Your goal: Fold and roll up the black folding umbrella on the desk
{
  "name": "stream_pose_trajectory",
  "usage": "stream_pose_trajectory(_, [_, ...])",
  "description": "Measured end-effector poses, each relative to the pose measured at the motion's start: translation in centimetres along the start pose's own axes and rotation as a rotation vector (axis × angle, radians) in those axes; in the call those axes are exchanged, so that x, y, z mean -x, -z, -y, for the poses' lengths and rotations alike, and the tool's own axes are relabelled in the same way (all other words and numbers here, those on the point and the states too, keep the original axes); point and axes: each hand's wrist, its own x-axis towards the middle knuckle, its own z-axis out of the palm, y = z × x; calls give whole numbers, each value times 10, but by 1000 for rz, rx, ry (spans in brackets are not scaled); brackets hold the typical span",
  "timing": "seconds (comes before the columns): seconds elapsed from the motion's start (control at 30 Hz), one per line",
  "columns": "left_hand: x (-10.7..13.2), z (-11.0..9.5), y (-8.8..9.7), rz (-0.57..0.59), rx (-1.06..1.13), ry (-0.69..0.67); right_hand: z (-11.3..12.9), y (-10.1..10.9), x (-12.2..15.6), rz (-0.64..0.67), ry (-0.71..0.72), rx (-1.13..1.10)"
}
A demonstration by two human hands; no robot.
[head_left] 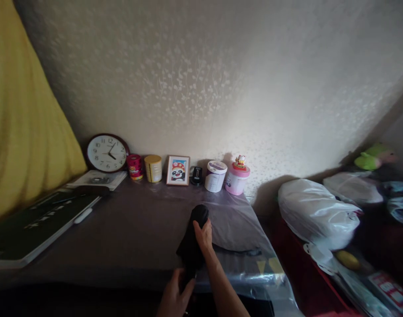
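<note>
A black folding umbrella (190, 248), its cloth gathered, stands tilted over the table's front part. My right hand (205, 235) is closed around its upper part, with the thumb lying across the cloth. Lower down, my left hand (175, 294) grips the narrow bottom end, where the handle is mostly hidden by the fingers. To the right of my right forearm, a long thin black strip of cloth (236, 251) lies flat on the table; its near end passes behind the arm.
Along the wall stand a clock (107, 153), a red can (134, 167), a yellow canister (153, 168), a panda picture (178, 170), and two tubs (216, 177), one topped by a figurine (240, 162). A green board (42, 222) lies left; white bags (316, 211) sit right, beyond the table edge.
</note>
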Motion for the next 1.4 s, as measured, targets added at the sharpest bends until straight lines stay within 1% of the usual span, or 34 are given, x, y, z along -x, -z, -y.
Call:
stream_pose_trajectory(0.07, [0,-4,-2,167,217,250,1,2,0,17,-48,5])
stream_pose_trajectory(0.1, [0,-7,-4,226,302,337,2,3,0,27,-71,1])
stream_pose_trajectory(0.13, [0,-10,-6,269,362,386,3,5,-1,36,-83,-14])
stream_pose_trajectory(0.17, [1,-13,-7,295,392,402,4,7,-1,41,-95,-35])
stream_pose_trajectory(0.23, [2,-20,-10,302,377,382,4,11,-1,50,-122,-80])
stream_pose_trajectory(0.33, [4,-28,-13,295,301,313,4,18,1,75,-158,-137])
stream_pose_trajectory(0.4, [4,-30,-15,257,215,242,4,23,5,85,-188,-167])
stream_pose_trajectory(0.5, [0,-23,-17,179,12,48,9,31,15,92,-188,-252])
stream_pose_trajectory(0.57, [-5,-15,-20,134,-160,-31,16,37,22,95,-145,-319])
stream_pose_trajectory(0.67, [-10,-8,-24,79,-397,5,31,47,30,77,-120,-374])
stream_pose_trajectory(0.7, [-10,-9,-24,66,-440,21,36,50,31,64,-123,-386])
stream_pose_trajectory(0.77, [-8,-19,-25,40,-467,17,45,59,30,40,-129,-422])
stream_pose_trajectory(0.83, [-3,-35,-23,32,-414,-56,51,69,28,41,-141,-481])
stream_pose_trajectory(0.87, [0,-44,-22,47,-350,-102,54,74,27,57,-157,-526])
stream_pose_trajectory(0.9, [3,-53,-20,85,-261,-134,56,80,26,89,-178,-580])
stream_pose_trajectory(0.93, [6,-61,-19,159,-156,-125,59,86,26,125,-210,-635])
stream_pose_trajectory(1.0, [12,-74,-20,375,72,36,64,97,26,175,-272,-727])
stream_pose_trajectory(1.07, [16,-81,-26,471,221,106,67,105,27,193,-315,-765])
stream_pose_trajectory(1.1, [17,-82,-30,479,250,112,68,108,28,198,-319,-767])
stream_pose_trajectory(1.17, [17,-80,-39,437,239,117,67,111,29,216,-291,-752])
stream_pose_trajectory(1.23, [14,-74,-47,349,191,117,65,111,30,215,-231,-710])
stream_pose_trajectory(1.27, [12,-69,-50,280,149,92,64,110,31,201,-198,-682])
stream_pose_trajectory(1.33, [8,-58,-51,127,25,-9,61,108,32,151,-153,-624])
stream_pose_trajectory(1.37, [7,-53,-50,65,-46,-64,60,107,33,119,-146,-599])
stream_pose_trajectory(1.4, [6,-49,-49,28,-106,-101,58,107,34,87,-149,-581])
